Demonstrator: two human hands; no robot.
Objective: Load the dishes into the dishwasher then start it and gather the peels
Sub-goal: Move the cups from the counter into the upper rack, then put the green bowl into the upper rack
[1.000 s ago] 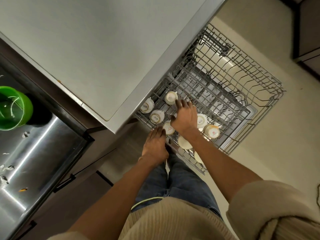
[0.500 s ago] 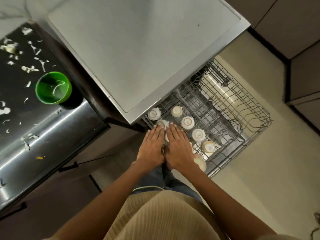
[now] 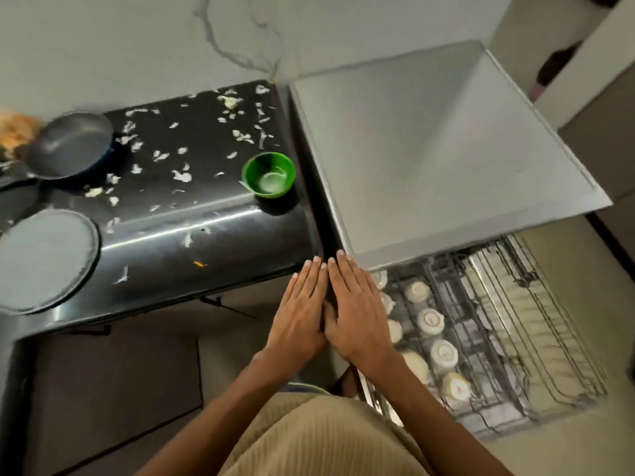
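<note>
Head view: left hand (image 3: 302, 317) and right hand (image 3: 357, 316) hover flat, fingers straight, side by side and holding nothing, beside the pulled-out grey wire dishwasher rack (image 3: 536, 341) holding upturned white cups (image 3: 429, 319). Risk, as judged: a hard push would rattle them; white peels (image 3: 182, 175) strewn on the black worktop (image 3: 213, 231) could scatter. Motion blur hides the cup count; the dishwasher controls are out of view.

Plate (image 3: 44, 259) and orange object (image 3: 15, 130) cut off at left edge; rack (image 3: 498, 338) blurred, partly beneath dishwasher top.
</note>
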